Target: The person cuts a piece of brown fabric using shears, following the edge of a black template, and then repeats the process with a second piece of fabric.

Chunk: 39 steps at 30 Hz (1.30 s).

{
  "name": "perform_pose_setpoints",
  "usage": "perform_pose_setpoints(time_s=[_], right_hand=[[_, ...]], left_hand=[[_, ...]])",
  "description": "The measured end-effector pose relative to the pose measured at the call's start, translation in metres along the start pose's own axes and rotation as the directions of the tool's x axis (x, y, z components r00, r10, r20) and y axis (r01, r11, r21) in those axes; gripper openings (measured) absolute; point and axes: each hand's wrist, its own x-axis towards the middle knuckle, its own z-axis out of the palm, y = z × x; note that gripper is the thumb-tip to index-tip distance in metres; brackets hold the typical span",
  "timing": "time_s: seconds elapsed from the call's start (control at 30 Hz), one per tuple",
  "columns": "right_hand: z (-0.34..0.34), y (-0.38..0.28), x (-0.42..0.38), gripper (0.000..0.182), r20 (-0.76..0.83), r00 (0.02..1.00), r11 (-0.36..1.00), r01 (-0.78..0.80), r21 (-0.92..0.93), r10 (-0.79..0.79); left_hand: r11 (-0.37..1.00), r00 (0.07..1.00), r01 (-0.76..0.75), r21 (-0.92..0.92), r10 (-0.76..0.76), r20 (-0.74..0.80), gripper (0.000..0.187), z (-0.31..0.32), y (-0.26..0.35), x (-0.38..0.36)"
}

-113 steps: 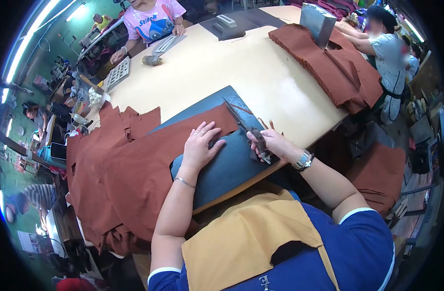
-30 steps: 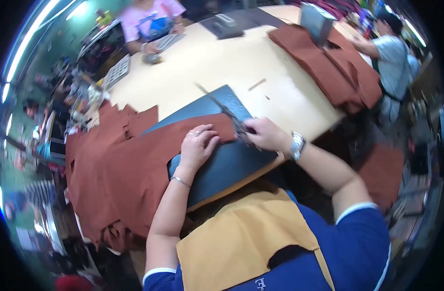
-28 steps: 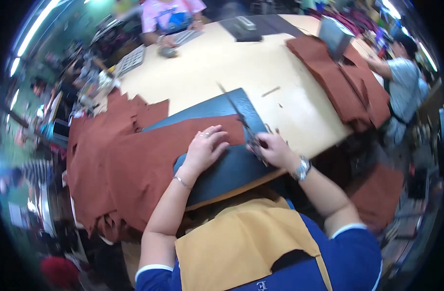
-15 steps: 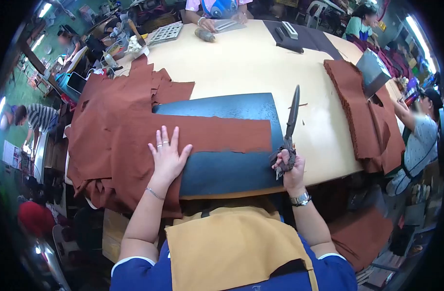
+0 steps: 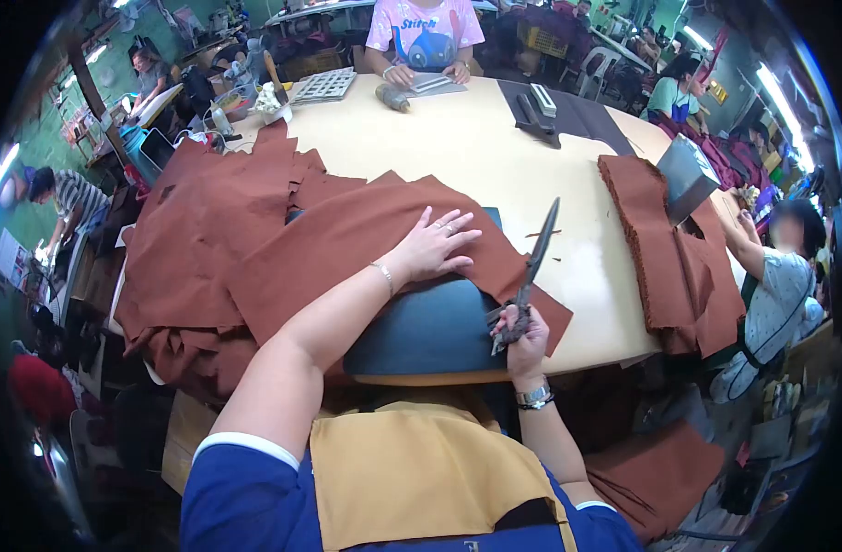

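Reddish-brown material [image 5: 347,221] spreads from the left across a dark board [image 5: 421,327], its right end reaching past the board's right edge. On top of this material lies my left hand [image 5: 432,247], fingers spread and palm down, with rings and a bracelet. My right hand [image 5: 524,336] is wrapped round the cloth-bound handles of large dark scissors [image 5: 539,253] at the board's right side. The blades point up and away from me and look closed. Part of the brown material passes beneath or beside the scissors.
More brown pieces [image 5: 656,248] with a grey metal block [image 5: 688,179] lie at the right. Beyond are a dark sheet [image 5: 582,124], a wrapped roundish object [image 5: 392,97] and a white grid tray [image 5: 323,86]. One person sits opposite, another at the right; others work farther away.
My left hand has moved right and slightly away, and the brown material has swung over more of the board. The scissors have shifted a little left and tilted right. The whole view has shifted.
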Motion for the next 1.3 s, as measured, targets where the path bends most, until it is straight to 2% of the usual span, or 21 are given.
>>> perform_pose_setpoints(time_s=[0.07,0.17,0.2,0.27,0.33,0.37,0.43,0.63,0.67,0.77,0.83,0.9,1.0,1.07,1.1,1.17,1.2,1.27,1.3], right_hand=[[-0.003,0.0,0.0,0.011,0.051,0.999,1.0,-0.02,-0.009,0.021],[0.002,-0.005,0.001,0.011,0.063,0.996,0.997,-0.053,-0.05,0.056],[0.002,-0.007,0.002,0.011,0.07,0.995,0.995,-0.063,-0.073,0.068],[0.005,-0.008,0.003,0.014,0.065,0.994,0.994,-0.078,-0.073,0.082],[0.006,-0.009,0.004,0.016,0.051,0.993,0.993,-0.104,-0.061,0.107],[0.006,-0.01,0.004,0.017,0.044,0.992,0.992,-0.113,-0.054,0.116],[0.004,-0.009,0.006,0.02,0.056,0.99,0.99,-0.122,-0.077,0.126],[0.003,-0.009,0.006,0.022,0.062,0.991,0.992,-0.114,-0.058,0.118],[0.002,-0.008,0.006,0.022,0.057,0.992,0.992,-0.112,-0.054,0.115],[0.0,-0.005,0.007,0.021,0.042,0.993,0.992,-0.112,-0.05,0.114],[0.003,-0.006,0.006,0.019,0.032,0.992,0.991,-0.123,-0.05,0.124],[0.002,-0.004,0.006,0.018,0.045,0.991,0.991,-0.125,-0.05,0.128],[-0.001,-0.002,0.007,0.018,0.062,0.991,0.99,-0.116,-0.075,0.121],[-0.001,0.0,0.008,0.018,0.056,0.992,0.992,-0.109,-0.066,0.113],[-0.001,0.0,0.008,0.017,0.048,0.993,0.993,-0.105,-0.047,0.108],[-0.003,0.002,0.006,0.017,0.045,0.993,0.994,-0.104,-0.027,0.105],[-0.004,0.002,0.007,0.017,0.056,0.993,0.994,-0.103,-0.026,0.105],[-0.004,0.001,0.006,0.018,0.063,0.992,0.993,-0.11,-0.035,0.113],[-0.003,0.0,0.006,0.018,0.058,0.991,0.992,-0.116,-0.044,0.119]], left_hand=[[0.998,0.995,0.065,0.017,-0.063,-0.077,0.057,-0.01,0.012,-0.01],[0.938,0.95,0.297,0.178,-0.273,-0.15,0.05,-0.05,0.015,-0.057],[0.886,0.892,0.447,0.123,-0.43,-0.14,0.051,-0.071,0.013,-0.075],[0.641,0.709,0.703,0.306,-0.661,-0.245,0.065,-0.084,-0.002,-0.122],[0.431,0.533,0.831,0.352,-0.798,-0.281,0.075,-0.087,-0.024,-0.172],[0.392,0.511,0.837,0.382,-0.81,-0.288,0.076,-0.089,-0.029,-0.191],[0.426,0.563,0.81,0.404,-0.757,-0.331,0.075,-0.092,-0.028,-0.213],[0.595,0.602,0.791,0.143,-0.717,-0.352,0.04,-0.103,-0.041,-0.208],[0.65,0.641,0.748,0.135,-0.656,-0.399,0.026,-0.109,-0.042,-0.201],[0.736,0.772,0.613,0.288,-0.48,-0.417,0.023,-0.144,-0.061,-0.18],[0.605,0.778,0.627,0.491,-0.462,-0.425,0.03,-0.174,-0.083,-0.163],[0.386,0.756,0.65,0.655,-0.416,-0.505,0.047,-0.19,-0.122,-0.157],[0.266,0.664,0.721,0.64,-0.53,-0.528,0.057,-0.181,-0.126,-0.133],[0.496,0.712,0.698,0.516,-0.55,-0.435,0.057,-0.153,-0.114,-0.114],[0.534,0.719,0.689,0.49,-0.588,-0.37,0.059,-0.135,-0.102,-0.103],[0.636,0.698,0.715,0.29,-0.671,-0.249,0.064,-0.097,-0.073,-0.086],[0.644,0.665,0.747,0.168,-0.725,-0.177,0.068,-0.078,-0.062,-0.081],[0.559,0.558,0.827,0.055,-0.829,0.039,0.085,-0.043,-0.044,-0.071],[0.591,0.603,0.788,0.176,-0.797,-0.023,0.089,-0.038,-0.03,-0.069]])
